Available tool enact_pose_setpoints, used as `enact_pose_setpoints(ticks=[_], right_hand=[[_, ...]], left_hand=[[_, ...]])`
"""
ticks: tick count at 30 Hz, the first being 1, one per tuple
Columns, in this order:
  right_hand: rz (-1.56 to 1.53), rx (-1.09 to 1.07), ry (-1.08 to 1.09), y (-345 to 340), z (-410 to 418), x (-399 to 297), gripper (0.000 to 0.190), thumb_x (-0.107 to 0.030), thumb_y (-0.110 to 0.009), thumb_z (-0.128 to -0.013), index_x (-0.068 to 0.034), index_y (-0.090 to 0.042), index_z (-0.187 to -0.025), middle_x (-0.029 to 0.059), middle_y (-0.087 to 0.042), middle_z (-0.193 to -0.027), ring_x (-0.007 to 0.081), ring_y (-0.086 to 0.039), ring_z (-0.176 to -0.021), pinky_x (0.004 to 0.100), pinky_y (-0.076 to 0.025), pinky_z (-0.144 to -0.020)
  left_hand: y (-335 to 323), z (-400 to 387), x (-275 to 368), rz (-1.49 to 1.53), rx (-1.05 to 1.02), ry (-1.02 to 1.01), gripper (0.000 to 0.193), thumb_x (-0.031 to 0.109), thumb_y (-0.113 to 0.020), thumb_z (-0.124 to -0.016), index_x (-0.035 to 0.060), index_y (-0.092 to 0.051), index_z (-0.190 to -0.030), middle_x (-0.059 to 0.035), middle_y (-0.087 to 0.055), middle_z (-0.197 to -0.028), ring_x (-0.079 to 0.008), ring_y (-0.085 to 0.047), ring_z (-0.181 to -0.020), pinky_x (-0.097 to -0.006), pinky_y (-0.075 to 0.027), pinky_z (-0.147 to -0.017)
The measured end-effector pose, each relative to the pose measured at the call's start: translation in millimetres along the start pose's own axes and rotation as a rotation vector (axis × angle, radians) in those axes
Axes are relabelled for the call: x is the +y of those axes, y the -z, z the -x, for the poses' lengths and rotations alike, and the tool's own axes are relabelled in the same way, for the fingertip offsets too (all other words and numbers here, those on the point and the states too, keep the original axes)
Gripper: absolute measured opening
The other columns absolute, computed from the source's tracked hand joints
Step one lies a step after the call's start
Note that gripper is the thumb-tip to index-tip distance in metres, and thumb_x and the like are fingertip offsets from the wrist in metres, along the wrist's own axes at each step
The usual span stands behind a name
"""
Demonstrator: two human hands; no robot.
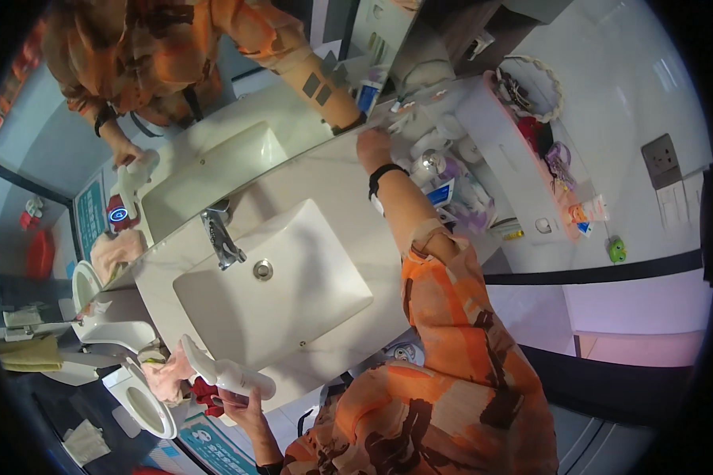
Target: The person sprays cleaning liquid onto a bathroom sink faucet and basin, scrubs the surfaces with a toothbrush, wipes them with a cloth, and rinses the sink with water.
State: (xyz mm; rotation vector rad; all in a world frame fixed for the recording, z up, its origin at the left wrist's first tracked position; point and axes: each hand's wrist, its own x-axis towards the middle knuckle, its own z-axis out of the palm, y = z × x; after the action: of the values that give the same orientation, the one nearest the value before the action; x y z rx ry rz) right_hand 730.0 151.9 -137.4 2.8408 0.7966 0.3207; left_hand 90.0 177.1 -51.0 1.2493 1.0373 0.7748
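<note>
My left hand (242,407), at the lower left past the counter's front edge, is closed around a white bottle-like object (243,379) with a wide, angled white end. A red thing (207,396) lies beside its fingers. My right hand (373,148) reaches to the back of the counter by the mirror's edge, its fingers curled; whether it holds anything is hidden. A black band circles the right wrist. Between the hands is a white rectangular washbasin (327,291) with a chrome faucet (221,237) and a round drain (262,270). No water is seen running.
The mirror (172,148) borders the counter (386,285). Bottles, a blue-and-white package (441,194) and plastic-wrapped items crowd the right corner. A pink-edged shelf (532,157) bears a woven basket (561,95) and a tube (588,211). A pink cloth (165,375) and toilet (139,398) are at left.
</note>
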Motion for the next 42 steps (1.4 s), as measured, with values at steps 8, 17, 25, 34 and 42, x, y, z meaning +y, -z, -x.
enact_pose_setpoints(ticks=[8, 17, 25, 34, 42], right_hand=[[-0.561, -0.238, 0.253, 96.9, 150.1, -59.8, 0.042, -0.020, -0.068, -0.078, 0.000, -0.059, -0.114, 0.0218, -0.047, -0.127, 0.0364, -0.050, -0.116, 0.0445, -0.049, -0.094], [-0.922, -0.037, 0.501, 148.2, 365.8, 33.0, 0.041, 0.000, -0.061, -0.069, 0.001, -0.055, -0.110, 0.0202, -0.046, -0.128, 0.0373, -0.050, -0.116, 0.0426, -0.045, -0.098], [-0.749, 0.202, 0.151, 185.2, 418.1, 148.8, 0.044, 0.008, -0.054, -0.071, -0.001, -0.055, -0.114, 0.0218, -0.041, -0.141, 0.0390, -0.048, -0.123, 0.0417, -0.043, -0.102], [-0.530, 0.096, 0.090, 83.6, 360.5, 226.2, 0.033, 0.004, -0.053, -0.082, -0.005, -0.058, -0.113, 0.0183, -0.041, -0.143, 0.0391, -0.052, -0.119, 0.0453, -0.046, -0.098], [-0.219, 0.116, 0.149, 101.0, 351.8, 225.7, 0.038, -0.001, -0.055, -0.081, -0.008, -0.061, -0.118, 0.0133, -0.048, -0.139, 0.0339, -0.056, -0.113, 0.0433, -0.047, -0.091]], left_hand=[[1.5, -9.5, 2.9, -0.003, -0.096, -0.056, 0.070, 0.002, -0.079, -0.074, -0.0028, -0.045, -0.135, -0.0092, -0.056, -0.125, -0.0203, -0.055, -0.115, -0.0359, -0.042, -0.102], [-14.2, -18.8, 19.9, 0.017, -0.349, -0.086, 0.065, 0.001, -0.076, -0.076, -0.0028, -0.046, -0.134, -0.0076, -0.058, -0.120, -0.0179, -0.058, -0.108, -0.0327, -0.045, -0.096], [-10.3, -11.6, 4.2, -0.040, -0.392, -0.062, 0.066, 0.004, -0.077, -0.076, -0.0026, -0.047, -0.134, -0.0068, -0.060, -0.115, -0.0179, -0.059, -0.104, -0.0319, -0.046, -0.093], [-16.1, 7.6, 24.4, -0.045, -0.384, -0.097, 0.064, 0.005, -0.077, -0.075, -0.0029, -0.048, -0.132, -0.0069, -0.060, -0.115, -0.0172, -0.059, -0.104, -0.0318, -0.047, -0.092], [-14.6, 11.0, 21.1, -0.019, -0.358, -0.072, 0.062, 0.003, -0.076, -0.074, -0.0021, -0.049, -0.129, -0.0071, -0.060, -0.114, -0.0172, -0.060, -0.103, -0.0323, -0.047, -0.092]])
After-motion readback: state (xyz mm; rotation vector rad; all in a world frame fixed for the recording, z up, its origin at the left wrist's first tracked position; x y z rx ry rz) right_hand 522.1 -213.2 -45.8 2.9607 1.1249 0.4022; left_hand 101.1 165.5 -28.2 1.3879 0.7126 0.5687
